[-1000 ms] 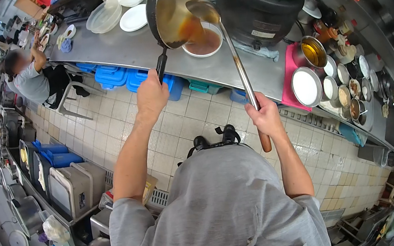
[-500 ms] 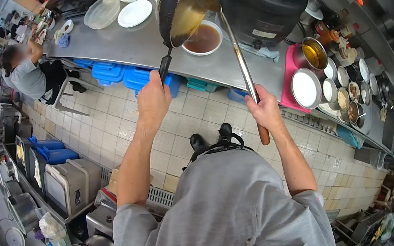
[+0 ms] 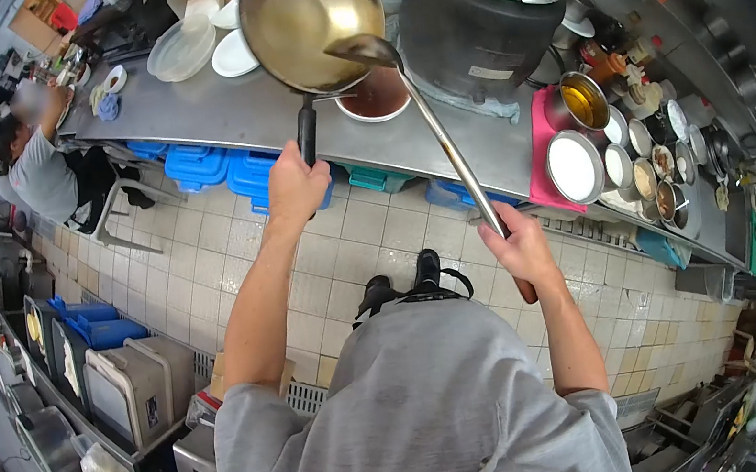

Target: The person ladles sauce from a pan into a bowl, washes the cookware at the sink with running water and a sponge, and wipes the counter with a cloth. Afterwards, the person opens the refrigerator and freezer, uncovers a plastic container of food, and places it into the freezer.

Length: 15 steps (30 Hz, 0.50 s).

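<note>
**Wok point(image 3: 308, 14) and ladle point(image 3: 448, 144) held over a steel counter point(image 3: 198, 124)**

The counter runs across the upper part of the view, with blue lidded bins point(image 3: 194, 165) beneath it. At its far left end sits another person point(image 3: 51, 180) in a gray shirt, well apart from the two working hands.

A large black pot point(image 3: 475, 29) with a shiny metal lid stands on the counter, a pale blue cloth point(image 3: 490, 107) bunched along its base. Just left of it, the wok is up in the air, its golden-brown inside in sight and its lower edge hiding part of a white bowl point(image 3: 378, 118) of reddish-brown liquid. The ladle slants up from the right, its dark scoop in front of the wok; whether the two touch is unclear.

A pink cloth point(image 3: 542, 138) lies on the right, beside a metal pot point(image 3: 570, 122) of amber liquid and a round container point(image 3: 573, 167) with white contents. White plates point(image 3: 234, 55) sit left of the wok.

The left hand point(image 3: 298, 184) is closed around the wok's black handle. The right hand point(image 3: 521, 245) is wrapped around the lower end of the ladle, near its brown grip.
</note>
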Each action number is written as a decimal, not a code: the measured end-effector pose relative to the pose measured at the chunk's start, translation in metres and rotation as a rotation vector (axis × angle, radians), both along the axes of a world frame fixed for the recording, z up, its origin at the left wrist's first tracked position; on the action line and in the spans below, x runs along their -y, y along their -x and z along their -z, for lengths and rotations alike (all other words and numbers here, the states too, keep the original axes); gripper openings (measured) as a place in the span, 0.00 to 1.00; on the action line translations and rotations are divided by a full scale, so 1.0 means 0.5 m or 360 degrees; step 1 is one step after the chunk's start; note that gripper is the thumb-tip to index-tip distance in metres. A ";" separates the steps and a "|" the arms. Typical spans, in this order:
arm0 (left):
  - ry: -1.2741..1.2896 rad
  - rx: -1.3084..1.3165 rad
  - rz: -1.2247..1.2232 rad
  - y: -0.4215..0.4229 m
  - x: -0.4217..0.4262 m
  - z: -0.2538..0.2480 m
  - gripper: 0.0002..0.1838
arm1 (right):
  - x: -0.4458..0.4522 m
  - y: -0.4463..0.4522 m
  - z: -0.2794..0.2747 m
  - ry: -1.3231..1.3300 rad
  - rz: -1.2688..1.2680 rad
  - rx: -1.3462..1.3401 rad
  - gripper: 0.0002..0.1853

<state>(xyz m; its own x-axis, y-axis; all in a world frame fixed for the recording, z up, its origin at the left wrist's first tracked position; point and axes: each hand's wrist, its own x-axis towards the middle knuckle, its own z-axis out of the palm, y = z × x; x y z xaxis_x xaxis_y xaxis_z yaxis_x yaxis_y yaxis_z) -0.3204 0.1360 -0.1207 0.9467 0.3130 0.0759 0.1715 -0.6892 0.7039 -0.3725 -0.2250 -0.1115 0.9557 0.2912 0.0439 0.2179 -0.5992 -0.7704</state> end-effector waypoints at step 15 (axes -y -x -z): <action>0.0841 -0.0403 0.0548 0.173 0.022 -0.064 0.09 | -0.062 0.183 -0.059 -0.1784 0.0012 -0.1155 0.20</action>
